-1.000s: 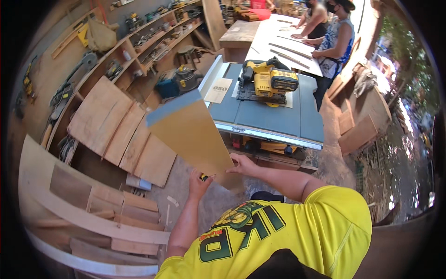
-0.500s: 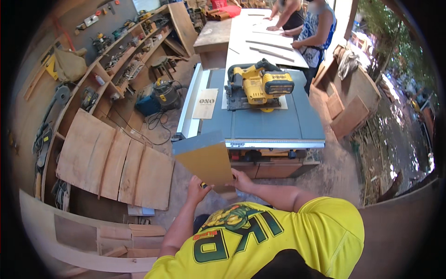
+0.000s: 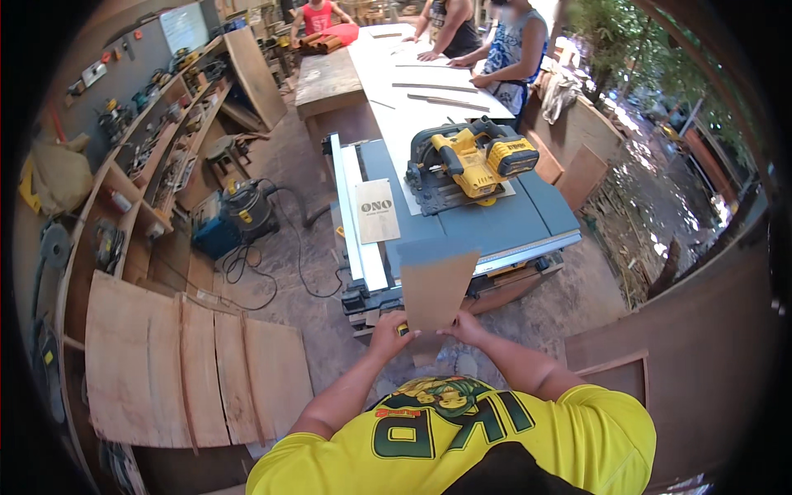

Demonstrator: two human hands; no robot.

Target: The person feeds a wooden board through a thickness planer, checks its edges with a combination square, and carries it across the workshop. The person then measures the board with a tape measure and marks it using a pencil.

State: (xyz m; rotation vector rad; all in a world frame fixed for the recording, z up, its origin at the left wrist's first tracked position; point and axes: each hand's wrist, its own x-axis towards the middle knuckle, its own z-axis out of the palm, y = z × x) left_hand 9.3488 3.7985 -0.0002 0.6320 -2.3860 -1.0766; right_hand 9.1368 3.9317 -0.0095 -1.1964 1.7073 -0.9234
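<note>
A brown wooden board (image 3: 437, 289) stands tilted in front of me, a blue-grey strip along its far edge. My left hand (image 3: 386, 333) is closed at its near left corner, with a small yellow and black thing (image 3: 403, 329) also in the fingers, too small to name. At the near right corner my right hand (image 3: 465, 328) pinches the board. Just beyond it is a blue-grey table saw (image 3: 454, 223). On that table rest a yellow and black cordless circular saw (image 3: 478, 165) and a small pale printed wooden panel (image 3: 377, 211).
Curved wooden panels (image 3: 198, 355) lean at the left, near shelves of tools (image 3: 136, 177). A shop vacuum (image 3: 247, 206) and its hose stand on the floor. Co-workers (image 3: 511, 58) are at a long white sheet (image 3: 396, 74) with thin strips. A wooden frame (image 3: 610, 371) stands at right.
The board has swung to the right and turned more upright, both hands still on it. My view has turned, and a co-worker in red now shows at the far end.
</note>
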